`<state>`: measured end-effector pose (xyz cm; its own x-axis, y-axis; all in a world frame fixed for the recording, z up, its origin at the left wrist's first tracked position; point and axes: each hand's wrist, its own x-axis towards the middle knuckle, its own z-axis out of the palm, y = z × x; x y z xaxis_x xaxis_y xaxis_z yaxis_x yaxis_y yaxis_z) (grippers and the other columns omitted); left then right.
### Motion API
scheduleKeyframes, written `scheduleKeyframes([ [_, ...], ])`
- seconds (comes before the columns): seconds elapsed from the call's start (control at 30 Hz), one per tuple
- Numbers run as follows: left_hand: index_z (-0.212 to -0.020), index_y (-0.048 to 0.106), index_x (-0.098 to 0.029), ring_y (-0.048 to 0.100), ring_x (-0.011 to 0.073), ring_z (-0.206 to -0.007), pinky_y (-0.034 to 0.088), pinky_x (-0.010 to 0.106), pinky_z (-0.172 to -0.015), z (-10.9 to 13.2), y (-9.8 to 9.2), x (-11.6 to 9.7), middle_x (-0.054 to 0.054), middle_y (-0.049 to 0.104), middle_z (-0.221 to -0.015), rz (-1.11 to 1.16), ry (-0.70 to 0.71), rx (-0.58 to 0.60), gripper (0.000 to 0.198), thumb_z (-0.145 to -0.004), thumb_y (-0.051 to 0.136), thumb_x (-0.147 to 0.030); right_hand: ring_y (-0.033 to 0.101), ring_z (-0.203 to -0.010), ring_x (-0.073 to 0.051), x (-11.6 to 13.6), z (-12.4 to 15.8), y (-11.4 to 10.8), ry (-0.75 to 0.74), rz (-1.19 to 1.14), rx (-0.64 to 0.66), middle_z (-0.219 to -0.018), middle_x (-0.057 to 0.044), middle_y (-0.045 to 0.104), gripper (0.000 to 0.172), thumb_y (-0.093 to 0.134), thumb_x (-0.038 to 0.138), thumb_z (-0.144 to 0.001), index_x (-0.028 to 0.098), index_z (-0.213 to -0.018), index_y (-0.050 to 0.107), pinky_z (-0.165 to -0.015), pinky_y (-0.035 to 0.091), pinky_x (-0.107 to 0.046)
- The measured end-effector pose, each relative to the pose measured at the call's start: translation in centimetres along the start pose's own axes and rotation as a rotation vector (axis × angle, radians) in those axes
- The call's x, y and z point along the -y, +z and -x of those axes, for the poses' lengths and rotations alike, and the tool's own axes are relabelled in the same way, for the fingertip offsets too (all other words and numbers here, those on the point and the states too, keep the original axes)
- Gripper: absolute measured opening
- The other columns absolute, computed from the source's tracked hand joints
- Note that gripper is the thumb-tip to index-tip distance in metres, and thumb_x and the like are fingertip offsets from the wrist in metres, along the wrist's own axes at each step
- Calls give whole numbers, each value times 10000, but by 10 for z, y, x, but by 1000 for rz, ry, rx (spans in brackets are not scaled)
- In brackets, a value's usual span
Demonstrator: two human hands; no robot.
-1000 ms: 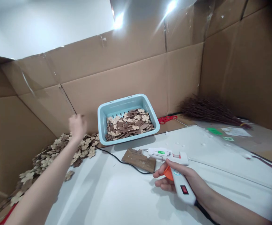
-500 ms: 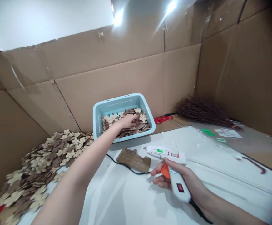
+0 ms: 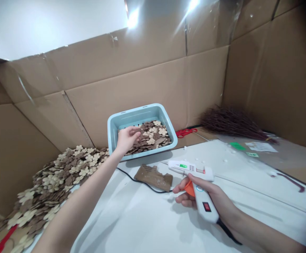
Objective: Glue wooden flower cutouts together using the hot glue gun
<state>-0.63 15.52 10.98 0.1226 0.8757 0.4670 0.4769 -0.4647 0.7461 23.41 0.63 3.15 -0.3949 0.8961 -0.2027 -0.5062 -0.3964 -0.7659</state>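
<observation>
My left hand (image 3: 128, 140) is over the left part of a light blue plastic basket (image 3: 142, 154), its fingers pinched together. A brown flower cutout (image 3: 141, 130) shows at the fingertips and seems to be held, though it blends with the pile behind. Brown and cream flower cutouts (image 3: 153, 135) fill much of the basket. In my right hand (image 3: 216, 198) is a white hot glue gun (image 3: 204, 202) with an orange trigger, its nozzle pointing left. The fingers curl loosely about the trigger. A stained cardboard piece (image 3: 154, 176) lies just left of the gun.
A large heap of flower cutouts (image 3: 71, 168) spreads on the left. Red scissors (image 3: 186, 132) lie right of the basket, near a bundle of dark twigs (image 3: 234, 123). The gun's black cable (image 3: 131, 177) crosses the white board (image 3: 131, 218). Cardboard walls (image 3: 131, 80) enclose the table.
My left hand has moved left within the basket and lifted off the flower pile. My right hand still holds the glue gun; the whole view has shifted slightly.
</observation>
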Motion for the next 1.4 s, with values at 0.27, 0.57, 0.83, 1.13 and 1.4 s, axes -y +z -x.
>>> scheduleKeyframes([
  [0.27,-926,636,-82,685,176,-927,530,266,-875,156,24,-13,153,703,-1017,662,-695,-28,105,-865,573,-140,721,-672,-198,-7,4,-3,2,-12,140,-774,-106,747,346,503,326,-882,122,-699,715,-597,565,-223],
  [0.57,-914,672,-74,657,158,-904,524,270,-876,162,39,-34,102,702,-884,888,-735,-27,122,-870,578,-139,717,-654,-190,-18,4,-3,75,26,287,-767,-105,753,320,601,393,-823,121,-722,736,-577,537,-218],
  [0.83,-917,674,-74,648,164,-904,512,290,-886,161,41,-36,122,703,-957,917,-717,-1,146,-844,620,-189,716,-646,-187,-20,2,-1,96,63,253,-730,-107,755,334,653,428,-772,116,-703,750,-576,533,-217],
  [1.13,-908,692,-111,656,146,-867,522,282,-869,160,38,-37,95,708,-990,904,-710,-5,133,-824,650,-205,711,-635,-176,-20,3,0,106,80,224,-734,-104,754,335,644,419,-785,111,-698,742,-575,529,-218],
  [1.4,-926,686,-115,629,137,-831,503,243,-782,160,39,-34,88,700,-957,854,-675,9,176,-805,667,-242,711,-633,-178,-22,3,-3,105,74,207,-749,-106,751,341,638,420,-788,105,-707,740,-568,531,-218],
])
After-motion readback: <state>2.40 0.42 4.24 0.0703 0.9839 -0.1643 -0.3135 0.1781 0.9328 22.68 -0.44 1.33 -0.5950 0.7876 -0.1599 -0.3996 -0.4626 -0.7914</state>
